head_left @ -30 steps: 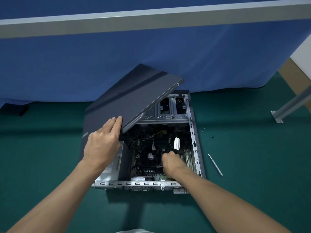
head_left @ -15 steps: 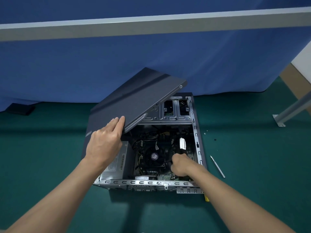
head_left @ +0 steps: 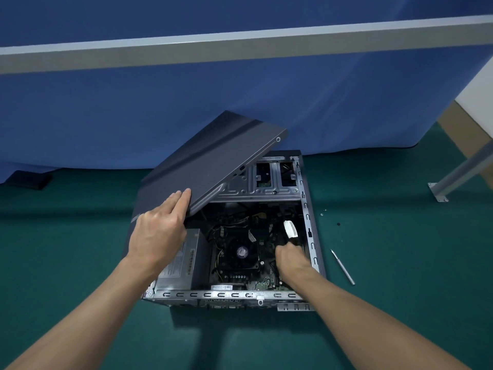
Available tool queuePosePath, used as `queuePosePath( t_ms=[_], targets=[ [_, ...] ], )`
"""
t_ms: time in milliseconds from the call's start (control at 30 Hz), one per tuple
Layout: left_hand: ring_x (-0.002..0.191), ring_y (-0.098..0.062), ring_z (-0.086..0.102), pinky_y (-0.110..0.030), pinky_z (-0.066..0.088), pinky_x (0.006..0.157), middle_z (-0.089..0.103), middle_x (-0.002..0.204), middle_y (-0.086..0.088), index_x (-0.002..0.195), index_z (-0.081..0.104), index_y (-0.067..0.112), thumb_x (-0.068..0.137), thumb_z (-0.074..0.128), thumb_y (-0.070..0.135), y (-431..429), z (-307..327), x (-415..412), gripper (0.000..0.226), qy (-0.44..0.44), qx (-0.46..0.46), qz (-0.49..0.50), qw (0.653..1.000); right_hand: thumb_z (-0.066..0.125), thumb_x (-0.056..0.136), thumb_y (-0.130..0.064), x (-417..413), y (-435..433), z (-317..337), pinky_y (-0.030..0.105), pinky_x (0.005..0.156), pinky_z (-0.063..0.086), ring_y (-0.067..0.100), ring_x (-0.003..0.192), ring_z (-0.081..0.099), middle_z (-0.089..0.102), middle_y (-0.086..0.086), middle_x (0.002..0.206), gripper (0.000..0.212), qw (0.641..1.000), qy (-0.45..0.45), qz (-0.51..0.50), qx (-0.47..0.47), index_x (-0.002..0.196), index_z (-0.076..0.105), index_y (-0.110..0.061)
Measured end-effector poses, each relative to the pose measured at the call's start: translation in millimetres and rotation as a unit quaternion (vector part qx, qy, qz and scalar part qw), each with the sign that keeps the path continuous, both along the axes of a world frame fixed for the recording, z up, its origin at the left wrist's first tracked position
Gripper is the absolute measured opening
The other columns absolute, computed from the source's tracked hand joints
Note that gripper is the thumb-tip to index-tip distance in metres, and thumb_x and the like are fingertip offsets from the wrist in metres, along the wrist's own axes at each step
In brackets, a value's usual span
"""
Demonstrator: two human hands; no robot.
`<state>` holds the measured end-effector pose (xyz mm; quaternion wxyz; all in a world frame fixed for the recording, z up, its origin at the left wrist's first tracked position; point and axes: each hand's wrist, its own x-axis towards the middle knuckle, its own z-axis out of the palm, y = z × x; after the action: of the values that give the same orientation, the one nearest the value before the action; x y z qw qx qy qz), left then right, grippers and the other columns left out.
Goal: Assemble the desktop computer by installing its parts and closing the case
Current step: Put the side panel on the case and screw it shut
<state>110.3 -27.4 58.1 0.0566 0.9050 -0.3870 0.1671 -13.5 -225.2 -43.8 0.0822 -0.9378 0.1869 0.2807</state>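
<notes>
An open desktop case (head_left: 310, 236) lies on its side on the green floor. Inside are the motherboard with a black fan (head_left: 241, 252) and a grey power supply (head_left: 181, 265) at the left. The dark grey side panel (head_left: 210, 161) stands tilted over the case's left half. My left hand (head_left: 157, 231) grips the panel's near edge, fingers over the top. Deep in the case's right side, my right hand (head_left: 289, 259) has its fingers curled on something dark just below a white-tagged cable (head_left: 290, 228); what the fingers hold is hidden.
A thin silver screwdriver (head_left: 342, 267) lies on the floor right of the case, with a few small screws (head_left: 323, 212) beyond it. A blue partition (head_left: 240, 102) stands close behind. A metal leg bracket (head_left: 438, 192) is at far right, a black object (head_left: 29, 180) at far left.
My right hand has moved right and further into the case, from the board's near middle up to the white-tagged cable. My left hand still holds the panel tilted.
</notes>
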Motion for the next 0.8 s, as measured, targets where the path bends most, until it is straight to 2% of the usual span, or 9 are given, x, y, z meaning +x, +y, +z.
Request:
queuePosePath(
  t_ms=[100, 200, 367, 400, 433, 533, 567, 633, 800],
  targets=[
    [0.075, -0.04, 0.071, -0.04, 0.052, 0.037, 0.069, 0.097, -0.029, 0.106, 0.066, -0.014, 0.043, 0.061, -0.032, 2, -2, 0, 0.066, -0.003, 0.017, -0.013, 1.0, 0.045, 0.092, 0.003, 5, -1, 0, 0.028, 0.081, 0.048, 0.025, 0.106, 0.058, 0.058, 0.013, 0.111, 0.018, 0.984, 0.024, -0.08, 0.155, 0.106, 0.056, -0.003],
    [0.073, -0.037, 0.071, -0.038, 0.052, 0.037, 0.069, 0.092, -0.027, 0.102, 0.067, -0.015, 0.043, 0.067, -0.029, 3, -5, -5, 0.061, -0.03, 0.045, -0.046, 0.997, 0.043, 0.094, -0.002, 2, 0, 20, 0.034, 0.107, 0.032, 0.025, 0.135, 0.035, 0.035, 0.011, 0.148, 0.048, 0.896, 0.038, -0.218, 0.385, 0.141, 0.035, -0.006],
    [0.086, -0.042, 0.069, -0.047, 0.059, 0.067, 0.068, 0.097, -0.031, 0.104, 0.068, -0.013, 0.04, 0.083, -0.02, 15, -28, -26, 0.066, -0.072, 0.132, -0.105, 0.983, 0.046, 0.09, -0.012, 5, -11, 43, 0.032, 0.076, 0.049, 0.02, 0.083, 0.057, 0.063, 0.011, 0.1, 0.016, 0.927, -0.087, -0.255, 0.262, 0.097, 0.06, -0.009],
    [0.087, -0.042, 0.069, -0.047, 0.059, 0.069, 0.068, 0.097, -0.031, 0.104, 0.068, -0.012, 0.039, 0.084, -0.02, 19, -32, -30, 0.067, -0.068, 0.145, -0.111, 0.981, 0.043, 0.084, -0.005, 8, -10, 46, 0.033, 0.071, 0.054, 0.022, 0.072, 0.06, 0.064, 0.01, 0.083, 0.016, 0.884, -0.165, -0.323, 0.296, 0.082, 0.059, -0.008],
    [0.088, -0.042, 0.069, -0.047, 0.059, 0.07, 0.068, 0.097, -0.031, 0.104, 0.069, -0.012, 0.039, 0.084, -0.019, 22, -36, -31, 0.067, -0.064, 0.15, -0.114, 0.98, 0.039, 0.078, 0.002, 12, -7, 47, 0.036, 0.07, 0.058, 0.023, 0.069, 0.063, 0.065, 0.01, 0.075, 0.021, 0.773, -0.236, -0.437, 0.394, 0.077, 0.058, -0.007],
    [0.087, -0.041, 0.07, -0.047, 0.059, 0.07, 0.069, 0.097, -0.03, 0.103, 0.07, -0.01, 0.043, 0.084, -0.016, 27, -39, -30, 0.062, -0.061, 0.137, -0.114, 0.982, 0.036, 0.065, 0.013, 14, 6, 45, 0.043, 0.083, 0.056, 0.034, 0.088, 0.066, 0.068, 0.018, 0.09, 0.037, 0.301, -0.293, -0.563, 0.712, 0.09, 0.059, 0.001],
    [0.087, -0.04, 0.07, -0.047, 0.059, 0.07, 0.069, 0.096, -0.029, 0.102, 0.07, -0.01, 0.045, 0.084, -0.015, 29, -40, -30, 0.059, -0.062, 0.13, -0.113, 0.983, 0.042, 0.066, 0.01, 12, 10, 42, 0.045, 0.087, 0.053, 0.036, 0.09, 0.066, 0.067, 0.018, 0.097, 0.035, 0.21, -0.299, -0.542, 0.757, 0.094, 0.061, 0.001],
    [0.086, -0.04, 0.07, -0.047, 0.059, 0.07, 0.069, 0.096, -0.029, 0.102, 0.07, -0.01, 0.053, 0.078, -0.015, 32, -43, -32, 0.05, -0.067, 0.116, -0.123, 0.983, 0.058, 0.077, -0.003, 11, 15, 45, 0.047, 0.092, 0.05, 0.035, 0.101, 0.065, 0.067, 0.017, 0.113, 0.033, 0.153, -0.303, -0.51, 0.79, 0.109, 0.064, -0.002],
    [0.087, -0.037, 0.07, -0.044, 0.06, 0.07, 0.07, 0.097, -0.025, 0.1, 0.072, -0.007, 0.076, 0.034, -0.008, 39, -52, -41, 0.044, -0.084, 0.046, -0.167, 0.981, 0.052, 0.09, 0.004, 19, 23, 55, 0.05, 0.087, 0.052, 0.037, 0.104, 0.065, 0.066, 0.021, 0.115, 0.038, 0.193, -0.357, -0.553, 0.728, 0.127, 0.056, -0.003]
  ],
)
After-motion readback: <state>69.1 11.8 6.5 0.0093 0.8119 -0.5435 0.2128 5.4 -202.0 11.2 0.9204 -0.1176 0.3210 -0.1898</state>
